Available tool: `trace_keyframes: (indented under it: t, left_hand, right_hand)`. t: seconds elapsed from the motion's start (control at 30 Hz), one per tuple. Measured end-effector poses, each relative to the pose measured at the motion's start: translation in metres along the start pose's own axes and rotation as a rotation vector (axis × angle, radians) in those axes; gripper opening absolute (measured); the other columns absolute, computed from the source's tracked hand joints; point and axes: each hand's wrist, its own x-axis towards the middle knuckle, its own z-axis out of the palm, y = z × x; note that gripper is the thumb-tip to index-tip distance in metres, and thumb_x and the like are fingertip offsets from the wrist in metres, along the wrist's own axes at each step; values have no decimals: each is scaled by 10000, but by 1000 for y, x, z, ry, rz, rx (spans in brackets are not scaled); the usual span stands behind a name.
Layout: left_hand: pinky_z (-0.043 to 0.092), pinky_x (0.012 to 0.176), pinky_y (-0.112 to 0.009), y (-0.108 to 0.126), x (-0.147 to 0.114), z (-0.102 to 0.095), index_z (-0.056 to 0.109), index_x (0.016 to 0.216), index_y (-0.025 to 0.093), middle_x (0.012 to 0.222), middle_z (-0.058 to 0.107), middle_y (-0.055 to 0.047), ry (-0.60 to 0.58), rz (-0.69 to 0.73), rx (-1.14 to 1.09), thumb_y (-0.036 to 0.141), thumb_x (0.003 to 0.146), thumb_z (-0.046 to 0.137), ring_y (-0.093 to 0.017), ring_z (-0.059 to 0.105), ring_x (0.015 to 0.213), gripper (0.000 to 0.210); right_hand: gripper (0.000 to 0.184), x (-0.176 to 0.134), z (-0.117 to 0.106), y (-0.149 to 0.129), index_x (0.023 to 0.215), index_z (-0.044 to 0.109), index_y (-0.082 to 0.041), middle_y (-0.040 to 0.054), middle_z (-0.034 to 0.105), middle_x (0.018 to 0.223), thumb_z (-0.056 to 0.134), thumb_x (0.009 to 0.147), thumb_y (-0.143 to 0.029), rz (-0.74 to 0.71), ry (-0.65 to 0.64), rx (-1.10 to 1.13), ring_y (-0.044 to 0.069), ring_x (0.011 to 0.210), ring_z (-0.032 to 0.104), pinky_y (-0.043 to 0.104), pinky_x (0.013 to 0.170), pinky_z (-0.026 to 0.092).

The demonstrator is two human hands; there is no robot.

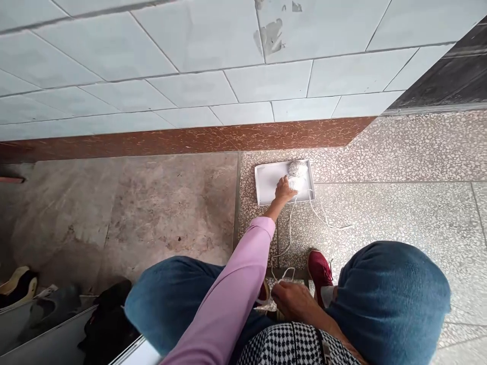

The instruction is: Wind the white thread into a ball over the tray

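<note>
Seated, your left hand (284, 188) reaches the white yarn ball (298, 183) in the tray (266, 185), grip unclear; right hand (294, 300) pinches the loose strand (289, 238), winding barely begun.

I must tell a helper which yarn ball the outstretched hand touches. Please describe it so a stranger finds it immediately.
Find the white tray on the speckled floor below the red-brown skirting. Two yarn balls lie at its right end. The left hand touches the white ball, nearer the person, trailing a white strand; the other ball is greyer and lies toward the wall.
</note>
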Motion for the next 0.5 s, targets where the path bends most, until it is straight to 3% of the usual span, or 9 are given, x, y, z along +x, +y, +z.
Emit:
trace_keyframes:
  t: [0.17,0.3,0.4,0.5]
  left_hand:
    - [388,1222,-489,-7,15,22,445,1521,156,1622,467,-275,-9,37,-38,163,644,835,-417,475,1517,960]
    - [461,1131,-467,-14,15,22,504,1435,155,1512,553,-249,5,48,-90,169,626,853,-410,585,1384,881]
    - [496,1069,-423,-19,8,2,533,1397,169,1416,618,-190,25,57,-131,195,608,883,-384,623,1313,864]
    - [490,1101,-418,-18,-2,-36,520,1424,162,1394,645,-173,44,89,-156,208,590,907,-355,622,1317,921]
  right_hand:
    - [137,11,29,0,1078,745,-224,85,816,1039,660,982,-176,14,27,50,272,950,805,265,621,473]
    - [134,10,26,2,1074,751,-226,75,817,1015,673,971,-191,-11,49,49,256,946,804,257,624,479]
    - [206,6,8,2,1167,749,-201,95,812,1077,625,1004,-182,-23,18,16,260,1003,795,261,680,500]
    - [228,0,-5,3,1169,743,-183,108,801,1098,569,1028,-140,-3,71,20,257,1035,782,264,740,505]
